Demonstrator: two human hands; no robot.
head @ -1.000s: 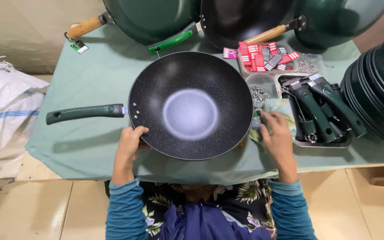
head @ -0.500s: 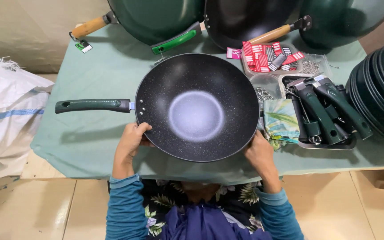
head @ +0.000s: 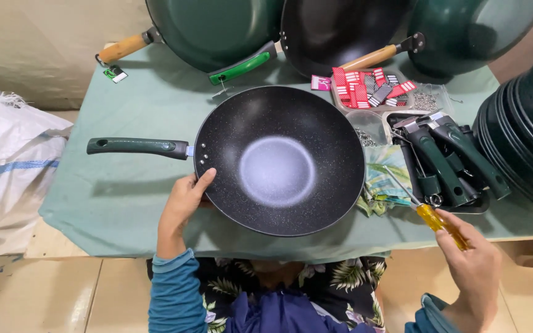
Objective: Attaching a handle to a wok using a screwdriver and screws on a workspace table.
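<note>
— Where's the black speckled non-stick wok (head: 279, 161) with the dark green handle (head: 137, 147)?

— Middle of the green cloth-covered table (head: 124, 203), near the front edge, handle toward the left edge.

— Hands?

— Left hand (head: 183, 203) cupped on the near-left rim, fingers curled against it. Right hand (head: 473, 268) off the front right corner, clamped on a yellow-handled screwdriver (head: 439, 222).

— Handling?

— Probably rigid and fairly heavy; slick coating. Best gripped by the handle, rim steadied.
</note>
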